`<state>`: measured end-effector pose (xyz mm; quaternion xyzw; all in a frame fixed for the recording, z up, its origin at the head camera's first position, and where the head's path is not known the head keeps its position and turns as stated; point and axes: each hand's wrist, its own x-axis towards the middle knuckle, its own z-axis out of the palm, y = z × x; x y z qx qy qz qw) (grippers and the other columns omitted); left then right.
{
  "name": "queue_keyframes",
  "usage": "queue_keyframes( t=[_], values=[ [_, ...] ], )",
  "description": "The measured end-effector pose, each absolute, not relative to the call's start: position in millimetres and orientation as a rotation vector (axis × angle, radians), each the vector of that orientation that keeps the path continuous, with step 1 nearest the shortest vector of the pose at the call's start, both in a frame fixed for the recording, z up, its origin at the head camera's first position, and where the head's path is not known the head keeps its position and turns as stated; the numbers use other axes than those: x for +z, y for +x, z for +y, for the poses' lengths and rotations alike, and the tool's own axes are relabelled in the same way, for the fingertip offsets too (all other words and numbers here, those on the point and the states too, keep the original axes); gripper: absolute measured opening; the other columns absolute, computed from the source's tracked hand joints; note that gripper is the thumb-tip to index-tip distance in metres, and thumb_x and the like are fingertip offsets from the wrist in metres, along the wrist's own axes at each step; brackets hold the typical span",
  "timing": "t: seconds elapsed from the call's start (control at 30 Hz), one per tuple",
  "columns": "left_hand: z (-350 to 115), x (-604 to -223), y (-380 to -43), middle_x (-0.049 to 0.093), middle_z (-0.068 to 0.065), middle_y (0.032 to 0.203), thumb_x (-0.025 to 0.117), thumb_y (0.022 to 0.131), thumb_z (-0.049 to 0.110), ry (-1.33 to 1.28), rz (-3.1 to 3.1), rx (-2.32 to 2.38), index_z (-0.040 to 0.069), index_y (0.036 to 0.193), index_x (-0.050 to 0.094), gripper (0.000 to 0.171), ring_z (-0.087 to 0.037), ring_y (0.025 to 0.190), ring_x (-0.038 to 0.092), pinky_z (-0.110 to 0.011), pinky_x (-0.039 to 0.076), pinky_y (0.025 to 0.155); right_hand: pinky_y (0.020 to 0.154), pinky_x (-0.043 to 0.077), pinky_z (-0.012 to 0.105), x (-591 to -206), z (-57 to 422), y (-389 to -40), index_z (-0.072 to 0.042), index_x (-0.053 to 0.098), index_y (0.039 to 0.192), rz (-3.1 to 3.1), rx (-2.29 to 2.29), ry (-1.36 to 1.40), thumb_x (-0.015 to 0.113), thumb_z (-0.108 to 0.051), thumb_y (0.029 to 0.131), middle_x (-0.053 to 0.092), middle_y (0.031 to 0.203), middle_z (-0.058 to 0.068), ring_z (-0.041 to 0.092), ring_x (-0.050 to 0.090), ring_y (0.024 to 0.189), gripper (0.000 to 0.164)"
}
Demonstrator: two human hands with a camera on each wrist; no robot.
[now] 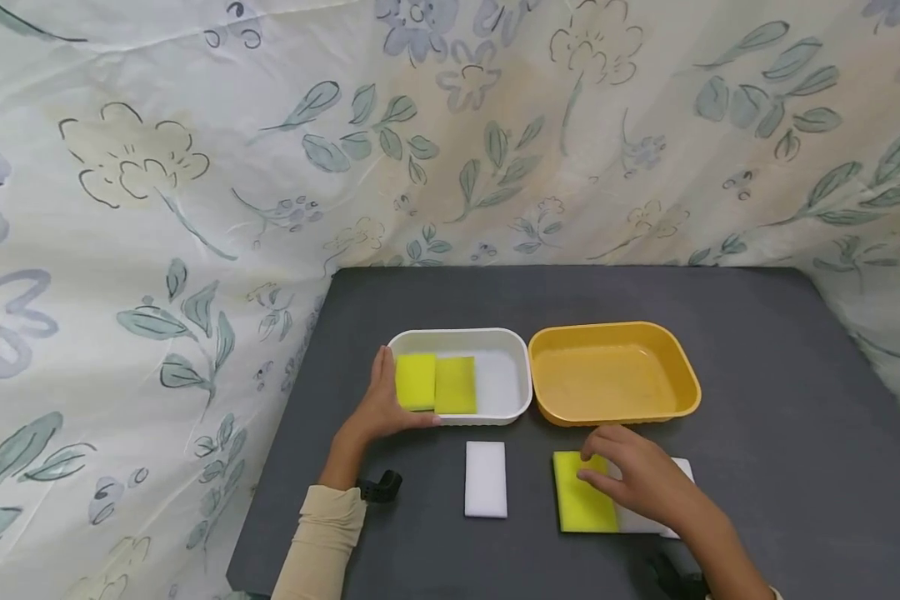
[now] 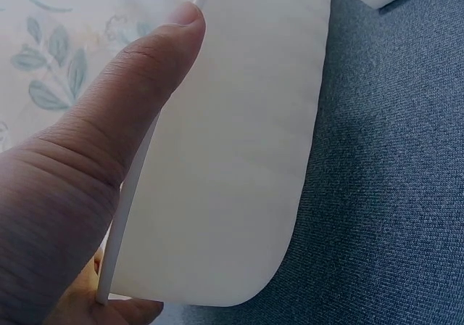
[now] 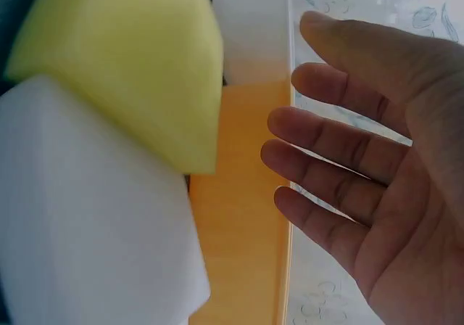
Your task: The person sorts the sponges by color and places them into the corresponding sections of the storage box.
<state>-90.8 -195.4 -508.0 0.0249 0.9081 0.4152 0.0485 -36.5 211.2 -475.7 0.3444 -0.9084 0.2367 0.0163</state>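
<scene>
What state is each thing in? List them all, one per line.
White tray: upright, partly filled.
Two yellow pieces: inside it, side by side.
Orange tray: upright, empty.
Lone white block: lying on the table.
Loose yellow block: on the table, partly hidden.
White pieces beside it: partly hidden, count unclear.
Left hand: holding the white tray.
Right hand: holding nothing.
</scene>
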Motion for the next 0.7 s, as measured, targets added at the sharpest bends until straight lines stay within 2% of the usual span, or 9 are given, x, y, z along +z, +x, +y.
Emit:
queue_keyframes(
  t=[0.17, 0.3, 0.37, 0.53, 0.7],
  values=[
    [-195.4, -508.1, -90.5, -0.011, -0.015, 0.164, 0.092, 0.062, 0.048, 0.076, 2.769, 1.255, 0.008, 0.159, -0.010, 0.146, -0.038, 0.144, 0.020, -0.057, 0.030, 0.111, 0.075, 0.052, 0.037, -478.2, 219.5, -31.4, -0.022, 0.067, 0.093, -2.852, 0.708, 1.095, 0.089, -0.027, 0.077, 0.059, 0.102, -0.009, 0.013, 0.057, 0.092, 0.028],
    [-194.5, -506.7, -90.5, -0.012, -0.013, 0.165, 0.092, 0.061, 0.049, 0.054, 2.770, 1.229, 0.009, 0.159, -0.010, 0.147, -0.037, 0.144, 0.021, -0.056, 0.029, 0.111, 0.085, 0.052, 0.049, -483.0, 224.2, -29.2, -0.020, 0.067, 0.094, -2.886, 0.711, 1.114, 0.091, -0.030, 0.073, 0.063, 0.115, 0.006, 0.033, 0.060, 0.113, 0.033],
    [-194.1, -506.4, -91.0, -0.012, -0.014, 0.165, 0.092, 0.061, 0.049, 0.052, 2.765, 1.235, 0.008, 0.159, -0.010, 0.147, -0.038, 0.144, 0.020, -0.056, 0.029, 0.111, 0.087, 0.051, 0.054, -487.4, 226.4, -27.0, -0.020, 0.066, 0.092, -2.862, 0.702, 1.129, 0.092, -0.030, 0.070, 0.063, 0.118, 0.012, 0.042, 0.057, 0.118, 0.036],
    [-193.2, -505.1, -91.2, -0.013, -0.014, 0.164, 0.092, 0.061, 0.049, 0.053, 2.753, 1.243, 0.008, 0.159, -0.011, 0.147, -0.038, 0.144, 0.020, -0.057, 0.029, 0.111, 0.086, 0.049, 0.059, -498.5, 228.7, -19.5, -0.018, 0.062, 0.093, -2.810, 0.693, 1.119, 0.097, -0.033, 0.061, 0.063, 0.120, 0.018, 0.047, 0.058, 0.116, 0.050],
    [-194.4, -504.3, -90.7, -0.013, -0.016, 0.164, 0.092, 0.062, 0.049, 0.051, 2.767, 1.217, 0.006, 0.159, -0.011, 0.148, -0.038, 0.146, 0.017, -0.056, 0.028, 0.112, 0.097, 0.038, 0.068, -500.6, 224.4, -14.3, -0.017, 0.059, 0.099, -2.968, 0.715, 1.027, 0.098, -0.039, 0.054, 0.057, 0.130, 0.022, 0.051, 0.047, 0.127, 0.064]
  ],
)
